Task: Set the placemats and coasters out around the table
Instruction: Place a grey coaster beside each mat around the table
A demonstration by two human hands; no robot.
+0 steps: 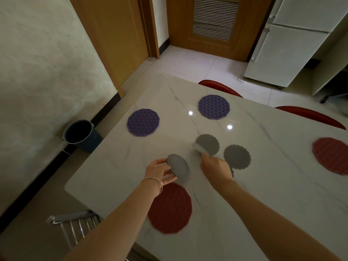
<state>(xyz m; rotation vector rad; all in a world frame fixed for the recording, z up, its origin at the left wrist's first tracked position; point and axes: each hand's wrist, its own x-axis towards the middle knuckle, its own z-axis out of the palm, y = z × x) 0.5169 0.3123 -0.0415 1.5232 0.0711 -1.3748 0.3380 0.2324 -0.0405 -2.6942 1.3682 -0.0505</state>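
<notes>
On the white marble table (116, 166) lie two purple round placemats (143, 122) (214, 107) at the far side and two red ones, one near me (170, 208) and one at the right edge (331, 155). My left hand (160, 171) holds a grey scalloped coaster (178, 166), tilted above the table. My right hand (215, 167) grips the near edge of another grey coaster (208, 145), which is blurred. A third grey coaster (237, 156) lies flat just right of that hand, and a further grey edge shows under my right wrist.
Two red chair backs (220, 87) (310, 115) stand along the table's far right side. A blue bucket (81, 135) sits on the floor by the left wall. A metal rack (75, 225) is at the near left corner. A white fridge (290, 44) stands behind.
</notes>
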